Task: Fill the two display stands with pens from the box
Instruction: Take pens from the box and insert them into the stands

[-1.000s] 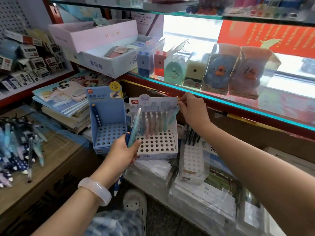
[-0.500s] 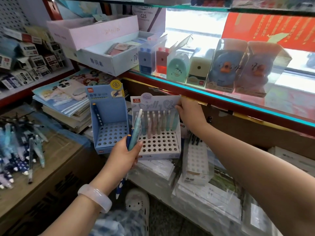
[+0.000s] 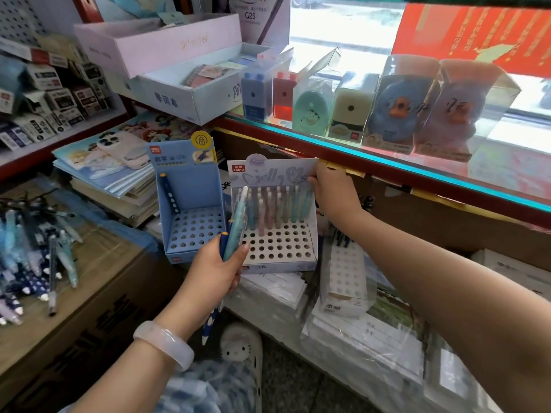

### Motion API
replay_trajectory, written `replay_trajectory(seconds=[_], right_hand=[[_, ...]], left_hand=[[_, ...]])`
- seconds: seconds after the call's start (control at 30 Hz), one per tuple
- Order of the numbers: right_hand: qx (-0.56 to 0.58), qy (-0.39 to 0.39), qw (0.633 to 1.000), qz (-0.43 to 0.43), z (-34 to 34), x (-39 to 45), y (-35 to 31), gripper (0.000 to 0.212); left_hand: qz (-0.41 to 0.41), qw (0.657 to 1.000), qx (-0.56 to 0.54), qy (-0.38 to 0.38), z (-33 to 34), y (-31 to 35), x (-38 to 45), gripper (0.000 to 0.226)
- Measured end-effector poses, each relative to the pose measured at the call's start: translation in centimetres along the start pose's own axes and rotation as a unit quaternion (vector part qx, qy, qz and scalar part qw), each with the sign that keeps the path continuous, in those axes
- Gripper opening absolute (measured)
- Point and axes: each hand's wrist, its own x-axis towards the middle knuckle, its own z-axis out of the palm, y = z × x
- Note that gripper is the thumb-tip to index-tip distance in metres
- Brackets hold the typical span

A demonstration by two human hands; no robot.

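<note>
Two display stands sit side by side on stacked stationery. The blue stand [image 3: 190,201] holds one dark blue pen [image 3: 169,192] at its left wall. The white stand [image 3: 278,242] has several pastel pens [image 3: 277,207] in its back rows. My left hand [image 3: 211,272] grips a small bundle of pens [image 3: 235,225], teal and dark blue, in front of the stands. My right hand [image 3: 334,189] pinches the upper right edge of the white stand's back card. Loose pens [image 3: 32,257] lie on the cardboard box at the left.
A glass shelf [image 3: 387,162] above carries boxed sharpeners and plush toys. Notebooks [image 3: 113,174] are stacked left of the stands. Another white perforated stand in plastic [image 3: 343,275] lies at the right. A cardboard box [image 3: 74,308] sits at the lower left.
My right hand has stayed at the white stand's top right corner, shifting slightly along the card. My left hand keeps holding the pen bundle in front of the stands.
</note>
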Motion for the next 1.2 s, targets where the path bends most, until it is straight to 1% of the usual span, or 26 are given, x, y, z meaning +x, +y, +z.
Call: replay_trajectory(seconds=[0.17,0.33,0.47,0.6,0.67,0.73,0.8,0.87,0.97,1.03,1.07,1.2], right_hand=[[-0.026,-0.047,0.998,0.016,0.5,-0.2,0.2,0.015],[-0.003,-0.045,0.999,0.006,0.2,-0.5,0.1,0.026],[-0.107,-0.091,0.990,-0.030,0.5,-0.8,0.6,0.026],[-0.128,-0.104,0.986,-0.022,0.7,-0.5,0.5,0.024],[-0.126,-0.098,0.987,-0.018,0.5,-0.5,0.2,0.025],[-0.066,-0.072,0.995,-0.022,-0.1,-1.0,-0.7,0.025],[0.069,-0.077,0.994,-0.033,-0.9,-1.7,-2.6,0.023],[0.205,-0.132,0.969,-0.047,-1.7,-2.4,-5.2,0.023],[0.335,-0.232,0.913,-0.040,-2.4,-3.0,-7.8,0.021],[0.392,-0.265,0.881,-0.018,-2.6,-3.2,-8.2,0.018],[0.409,-0.270,0.872,-0.009,-2.6,-3.2,-8.2,0.017],[0.436,-0.287,0.853,0.000,-2.8,-3.4,-8.2,0.012]], left_hand=[[-0.001,1.000,-0.004,-0.008,-0.1,0.0,-0.2,0.006],[-0.004,1.000,-0.001,-0.002,-0.4,0.1,-0.3,0.009],[-0.006,1.000,-0.006,-0.002,-0.3,0.0,-0.3,0.009],[-0.001,1.000,0.004,0.000,-0.2,0.2,-0.5,0.009],[-0.004,1.000,0.007,0.005,-0.2,0.3,-0.6,0.009],[-0.011,1.000,0.010,0.008,-0.3,0.5,-0.6,0.010],[-0.009,1.000,0.015,0.007,-0.2,0.6,-0.5,0.009],[0.003,1.000,0.028,0.001,0.0,0.9,-0.5,0.007],[0.008,1.000,0.028,0.005,0.4,1.3,-0.5,0.006],[0.003,1.000,0.022,0.012,0.2,1.4,-0.6,0.007],[0.003,1.000,0.021,0.010,0.1,1.4,-0.6,0.006],[-0.010,1.000,0.019,-0.007,-0.2,1.5,-0.9,0.003]])
